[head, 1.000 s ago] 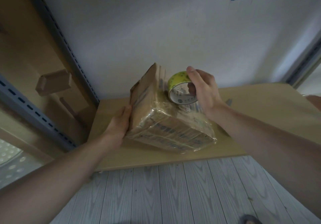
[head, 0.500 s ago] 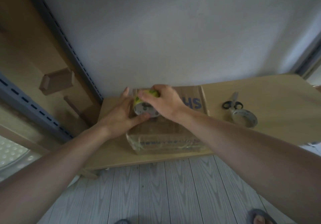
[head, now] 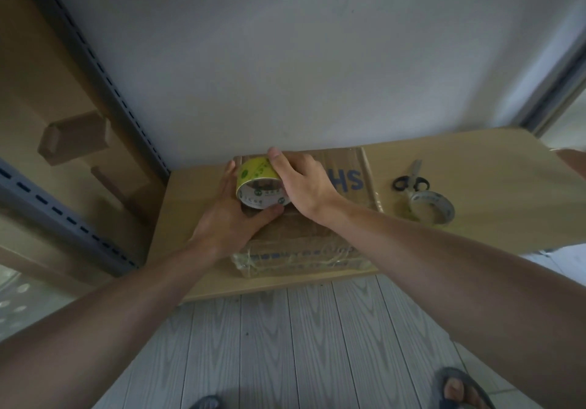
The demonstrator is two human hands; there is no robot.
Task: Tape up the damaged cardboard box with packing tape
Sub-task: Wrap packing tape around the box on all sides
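Here both hands, right hand (head: 302, 186) and left hand (head: 234, 218), apparently clamp tape roll (head: 258, 186) atop box (head: 317, 240)

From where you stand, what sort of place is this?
Probably a home storage or packing corner: a wooden shelf against a plain wall, slotted metal racking with a small box, and scissors beside spare tape.

We are seeing a yellow-green tape roll (head: 257, 172) with a white printed core, blue letters on the brown box (head: 345, 180), black-handled scissors (head: 410, 182), and grey wood-grain floor (head: 285, 345).
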